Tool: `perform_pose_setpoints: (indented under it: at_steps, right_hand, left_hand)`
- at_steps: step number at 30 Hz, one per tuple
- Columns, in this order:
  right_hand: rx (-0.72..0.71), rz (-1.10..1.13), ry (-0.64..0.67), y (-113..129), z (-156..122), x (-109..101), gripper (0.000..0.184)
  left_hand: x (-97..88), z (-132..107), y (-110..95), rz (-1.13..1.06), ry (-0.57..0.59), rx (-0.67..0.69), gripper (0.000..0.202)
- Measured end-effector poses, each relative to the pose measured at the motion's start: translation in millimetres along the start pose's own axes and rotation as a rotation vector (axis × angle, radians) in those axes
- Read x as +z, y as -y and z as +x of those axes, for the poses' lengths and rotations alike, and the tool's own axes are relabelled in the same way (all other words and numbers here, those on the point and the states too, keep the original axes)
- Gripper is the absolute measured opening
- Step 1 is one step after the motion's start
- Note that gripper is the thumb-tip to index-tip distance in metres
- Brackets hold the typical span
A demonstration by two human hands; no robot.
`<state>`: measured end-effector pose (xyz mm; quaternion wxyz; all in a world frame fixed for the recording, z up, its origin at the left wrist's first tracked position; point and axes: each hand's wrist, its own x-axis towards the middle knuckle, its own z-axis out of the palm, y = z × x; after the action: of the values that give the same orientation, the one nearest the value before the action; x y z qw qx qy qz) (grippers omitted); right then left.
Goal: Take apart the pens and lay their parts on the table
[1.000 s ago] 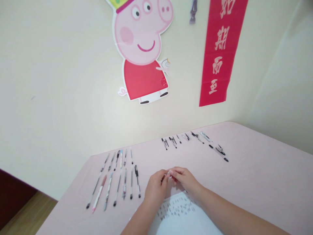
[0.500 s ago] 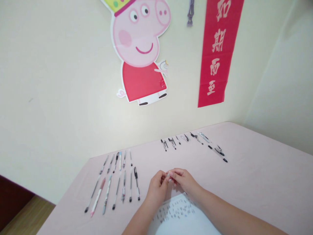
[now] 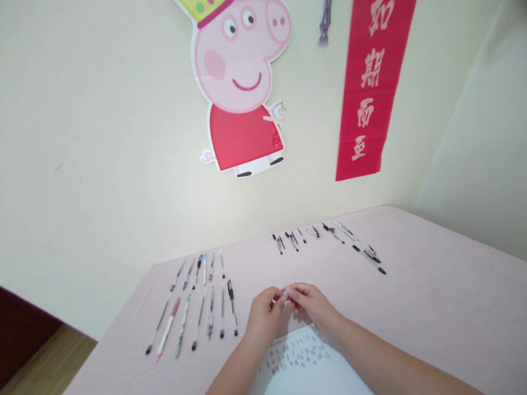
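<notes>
My left hand (image 3: 265, 312) and my right hand (image 3: 312, 303) meet fingertip to fingertip just above the far edge of a white sheet of paper (image 3: 321, 370) with rows of handwriting. Both are closed in a pinch on something small and pale between the fingertips; its kind is too small and too covered to make out. Under my right wrist, a short dark tip shows at the paper's upper edge. To the left of my left hand, the nearest thing is a black-capped pen (image 3: 233, 307) lying on the table.
Two rows of pens, among them a pink-and-white pen (image 3: 168, 331), lie on the pink tabletop (image 3: 432, 307) at the left. Several pen parts (image 3: 291, 240) and a black-ended clear pen (image 3: 370, 259) lie toward the back. A wall with a pig cutout (image 3: 247, 131) and red banner (image 3: 366, 109) stands behind.
The view has shifted slightly, so the wall and pens sit a little further right. Both hands keep nearly the same pinch, with only slight finger movement.
</notes>
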<state>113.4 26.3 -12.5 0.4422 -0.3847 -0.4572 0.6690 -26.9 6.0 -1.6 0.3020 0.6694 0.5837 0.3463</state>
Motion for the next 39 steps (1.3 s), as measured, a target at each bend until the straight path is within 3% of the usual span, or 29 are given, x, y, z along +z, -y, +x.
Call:
perform_pose_setpoints:
  at_steps: [10,16,20,23,27,34,39]
  right_hand:
    - [-0.001,0.021,-0.021,-3.5,1.9,-0.5,0.036]
    - [-0.049,0.099,-0.113,-5.9,6.0,-3.7,0.037]
    - [0.000,0.049,-0.035,-3.2,2.6,-2.5,0.036]
    - [-0.001,0.030,0.004,-4.0,0.9,-1.1,0.037]
    - [-0.011,0.025,-0.041,-7.4,2.0,0.1,0.038]
    - [-0.074,0.016,-0.102,-7.9,2.2,2.5,0.034]
    - [-0.154,-0.070,-0.123,-6.0,1.1,1.3,0.031]
  left_hand:
    - [2.7,1.2,0.4,-0.041,0.001,-0.018,0.022]
    - [6.1,0.4,2.7,-0.048,0.014,-0.050,0.019]
    - [5.8,-0.8,0.0,-0.033,0.005,-0.028,0.020]
    - [6.6,0.3,-1.5,-0.116,0.054,-0.046,0.022]
    - [6.9,2.6,-2.5,-0.311,0.149,-0.043,0.026]
    - [5.6,2.1,1.0,-0.471,0.235,-0.252,0.040]
    - [6.1,2.8,4.0,-0.555,0.279,-0.286,0.046]
